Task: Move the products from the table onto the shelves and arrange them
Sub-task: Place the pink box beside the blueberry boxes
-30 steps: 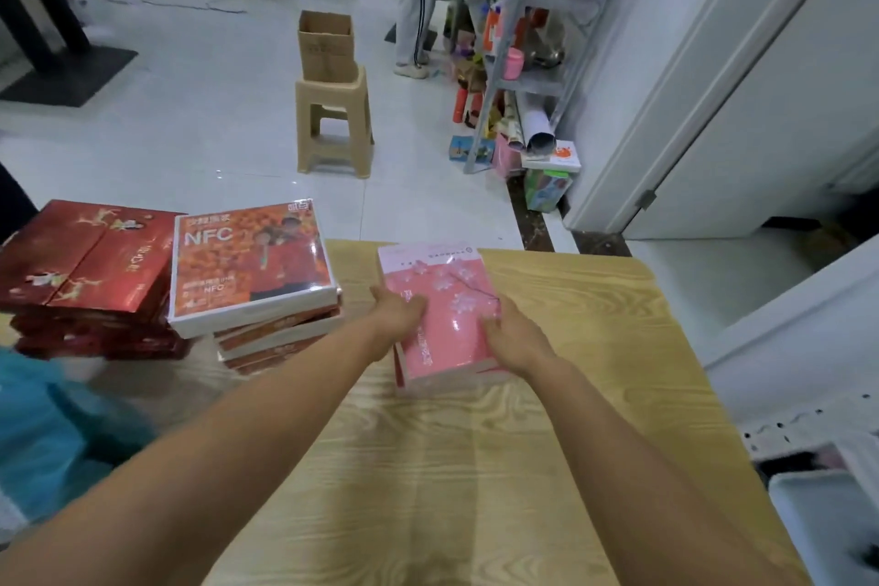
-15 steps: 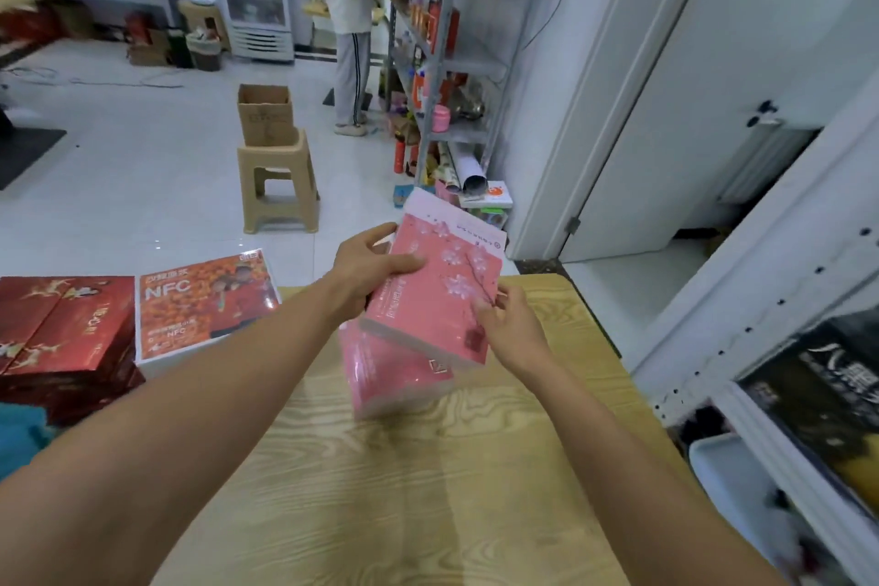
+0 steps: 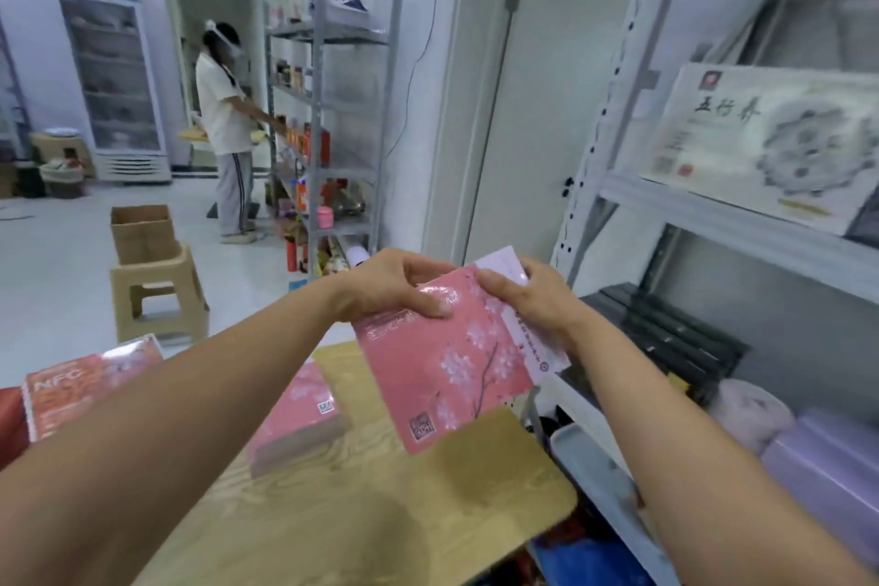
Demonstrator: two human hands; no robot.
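Head view looks forward and down, close over the table [image 3: 361, 514].

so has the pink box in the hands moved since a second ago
Yes. The pink box lay on the table stack; now the left hand and right hand hold it lifted above the table's right end, toward the shelf.

White letters "NFC" stood on the lid of the orange box [image 3: 90, 388] at the left edge; the smaller lines beneath were blurred. The white box [image 3: 761, 143] on the shelf [image 3: 713, 224] bore large dark characters reading "五行" and a third, unclear one. The raised pink box [image 3: 447, 376] and the lower pink box [image 3: 299, 419] each carried a QR code; their lettering could not be read.
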